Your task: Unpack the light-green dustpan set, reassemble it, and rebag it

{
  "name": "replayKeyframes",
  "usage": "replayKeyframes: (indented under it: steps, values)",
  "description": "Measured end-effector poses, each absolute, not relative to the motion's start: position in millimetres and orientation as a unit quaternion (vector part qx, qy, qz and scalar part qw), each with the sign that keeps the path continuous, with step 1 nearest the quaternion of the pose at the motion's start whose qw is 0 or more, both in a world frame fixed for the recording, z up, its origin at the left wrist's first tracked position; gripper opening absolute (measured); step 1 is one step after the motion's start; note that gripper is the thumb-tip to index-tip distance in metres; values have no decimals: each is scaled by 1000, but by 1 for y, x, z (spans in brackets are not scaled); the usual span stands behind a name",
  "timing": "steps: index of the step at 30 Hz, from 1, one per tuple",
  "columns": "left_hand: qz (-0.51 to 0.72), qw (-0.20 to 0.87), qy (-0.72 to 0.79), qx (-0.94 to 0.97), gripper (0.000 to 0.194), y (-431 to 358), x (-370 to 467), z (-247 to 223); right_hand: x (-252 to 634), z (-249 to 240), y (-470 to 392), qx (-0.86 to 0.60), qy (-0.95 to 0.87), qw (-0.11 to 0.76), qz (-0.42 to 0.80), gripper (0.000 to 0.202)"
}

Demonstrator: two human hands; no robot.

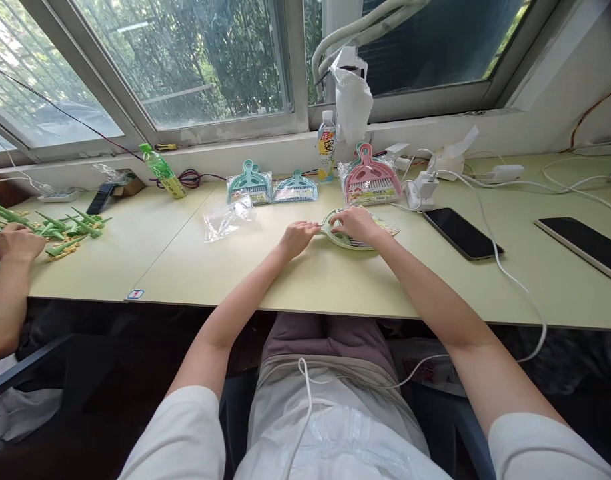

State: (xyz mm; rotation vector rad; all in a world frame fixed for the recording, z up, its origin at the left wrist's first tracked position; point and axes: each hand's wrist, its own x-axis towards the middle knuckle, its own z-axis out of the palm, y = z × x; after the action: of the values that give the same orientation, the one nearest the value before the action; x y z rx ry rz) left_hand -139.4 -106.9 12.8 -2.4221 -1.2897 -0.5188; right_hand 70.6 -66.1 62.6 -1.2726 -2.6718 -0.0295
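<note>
On the table in front of me lies a small light green dustpan (358,245) with a hand brush (356,241) set in it. The fingers of my left hand (300,238) close round the end of the dustpan's handle. My right hand (358,223) reaches over the pan with its fingers curled down onto the brush; the fingertips are partly hidden. A printed card (386,227) shows at the right side of the set. Left of my hands lies a crumpled clear plastic bag (230,219).
Behind stand bagged teal dustpan sets (250,183), another teal set (296,188), pink sets (370,179) and a drink bottle (326,147). Two phones (462,232) and white cables (505,263) lie right. At far left, another person's hand (20,243) is among green-and-yellow pieces (65,230).
</note>
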Motion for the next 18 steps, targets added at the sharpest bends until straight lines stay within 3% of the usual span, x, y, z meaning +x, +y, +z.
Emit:
replayKeyframes:
  steps: [11, 18]
  values:
    - [-184, 178, -449, -856, 34, -103, -148, 8, 74, 63, -68, -413, -907, 86, -10, 25]
    - [-184, 128, -429, -875, 27, -100, -153, 11, 70, 64, -68, -414, -905, 90, -17, 22]
